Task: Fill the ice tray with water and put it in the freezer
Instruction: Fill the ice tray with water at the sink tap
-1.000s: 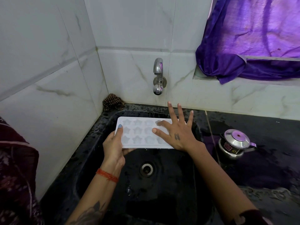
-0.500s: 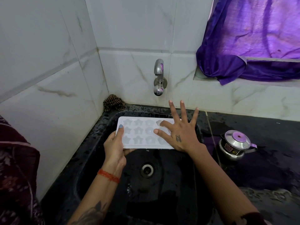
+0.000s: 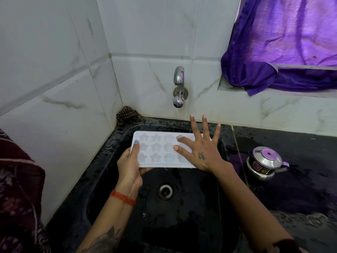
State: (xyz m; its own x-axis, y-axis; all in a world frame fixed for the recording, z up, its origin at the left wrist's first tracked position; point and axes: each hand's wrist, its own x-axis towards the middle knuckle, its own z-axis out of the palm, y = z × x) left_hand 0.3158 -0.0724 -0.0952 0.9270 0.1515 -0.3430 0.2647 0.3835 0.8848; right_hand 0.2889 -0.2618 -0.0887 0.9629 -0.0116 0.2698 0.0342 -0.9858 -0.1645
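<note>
Gripping the near-left corner of the white ice tray (image 3: 160, 152), the left hand (image 3: 130, 167) pinches it, thumb on top and fingers underneath. The tray is held level over the black sink (image 3: 113, 147), below the wall tap (image 3: 178, 88). The right hand (image 3: 200, 150) lies flat, fingers spread, over the tray's right end.

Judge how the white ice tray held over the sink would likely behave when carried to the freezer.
The ice tray is shallow and wide, so any water would probably slosh. The left hand grips one end only, so it may sag or tip. It may be slippery.
</note>
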